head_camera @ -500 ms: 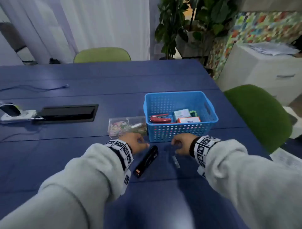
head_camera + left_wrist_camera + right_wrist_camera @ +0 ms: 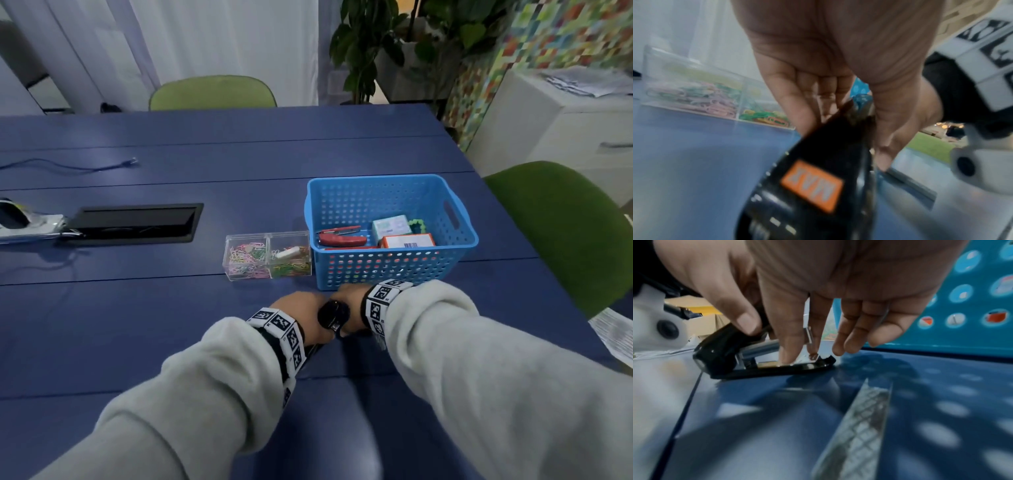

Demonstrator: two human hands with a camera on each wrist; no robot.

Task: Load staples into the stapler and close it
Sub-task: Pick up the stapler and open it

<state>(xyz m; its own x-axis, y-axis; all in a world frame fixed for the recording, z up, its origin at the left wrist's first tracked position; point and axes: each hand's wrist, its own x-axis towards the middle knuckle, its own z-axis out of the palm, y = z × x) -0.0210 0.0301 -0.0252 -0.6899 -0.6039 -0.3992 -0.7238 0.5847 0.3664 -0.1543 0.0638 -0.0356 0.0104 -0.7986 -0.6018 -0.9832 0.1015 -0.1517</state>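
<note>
- Grip, left: my left hand is clamped on the black stapler, fingers on one flank of its cover and thumb on the other, just ahead of the orange label.
- Grip, right: my right hand pinches the same stapler with thumb and forefinger. The thumb bears on the cover and the forefinger tip presses into the base. The other three fingers are extended and hold nothing.
- Location: the stapler base lies flat on the desk, just in front of the blue basket. The cover is tilted up off the metal channel.
- Procedure: keep the forefinger pressing the base down. Swing the cover back about the rear hinge with the left hand until the channel is fully exposed.
- Procedure: do not twist the cover sideways.
- Staples: the staple strip lies on the desk beside the stapler, apart from both hands.
- Limitation: motion blur hides the channel, so I cannot tell whether it is empty.
- Change: half a second ago the stapler lay closed and flat, with my left hand at its front end and my right hand off it, near the strip. Both hands are now on it and the cover is raised.
</note>
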